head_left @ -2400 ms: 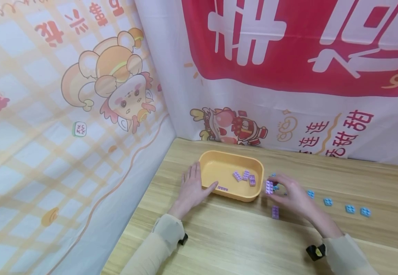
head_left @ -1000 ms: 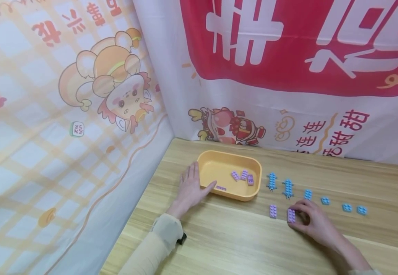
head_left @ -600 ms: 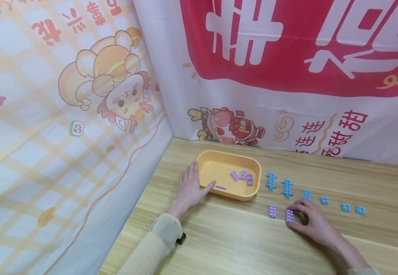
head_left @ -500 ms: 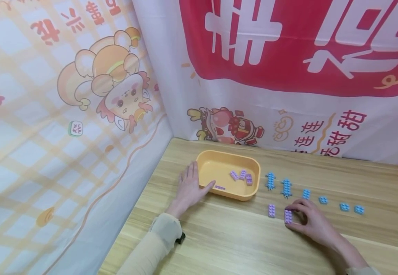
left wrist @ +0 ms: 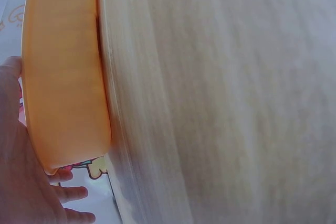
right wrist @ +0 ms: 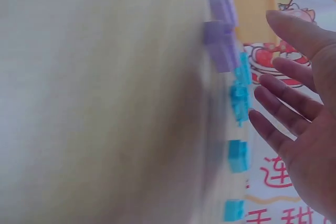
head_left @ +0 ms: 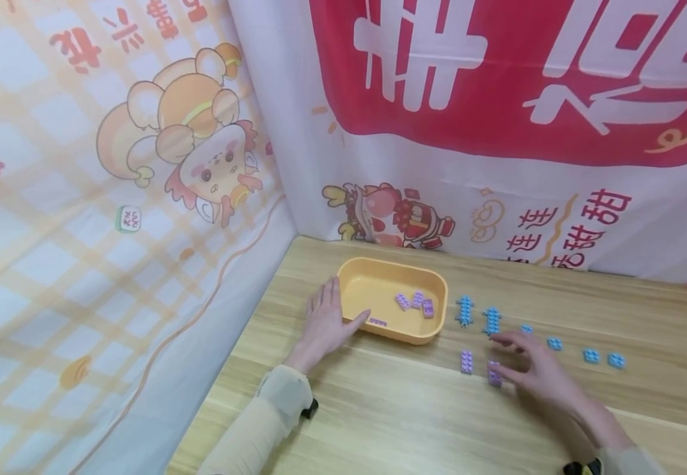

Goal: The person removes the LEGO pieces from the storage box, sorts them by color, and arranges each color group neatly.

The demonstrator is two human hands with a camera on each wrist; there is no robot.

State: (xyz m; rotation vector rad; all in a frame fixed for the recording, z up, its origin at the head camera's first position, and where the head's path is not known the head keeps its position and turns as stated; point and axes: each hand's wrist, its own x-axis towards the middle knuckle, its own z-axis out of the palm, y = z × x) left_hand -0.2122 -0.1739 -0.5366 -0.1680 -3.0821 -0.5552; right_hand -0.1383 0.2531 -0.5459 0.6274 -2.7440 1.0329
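My left hand (head_left: pixel 327 323) rests against the left end of the yellow-orange tray (head_left: pixel 393 335), thumb over its front rim, fingers straight. Inside the tray lie several purple toy bricks (head_left: pixel 428 308). Above the table my right hand (head_left: pixel 536 366) is spread, thumb and fingers apart with nothing between them; the right wrist view shows its straight fingers too. Just beyond the thumb, a purple brick (head_left: pixel 494 375) stands on the table, partly covered by the thumb in the head view. Left of it lies another purple brick (head_left: pixel 466 361).
Behind the purple bricks are two blue pieces with side pegs (head_left: pixel 465 311). Small blue bricks (head_left: pixel 591 355) run in a row to the right, one partly behind the right hand. A printed cloth (head_left: pixel 497 152) hangs at the table's back edge, another on the left.
My right hand carried a purple brick from beside the tray, put it down right of the other one, then let go and lifted its fingers off. The left hand stayed at the tray.
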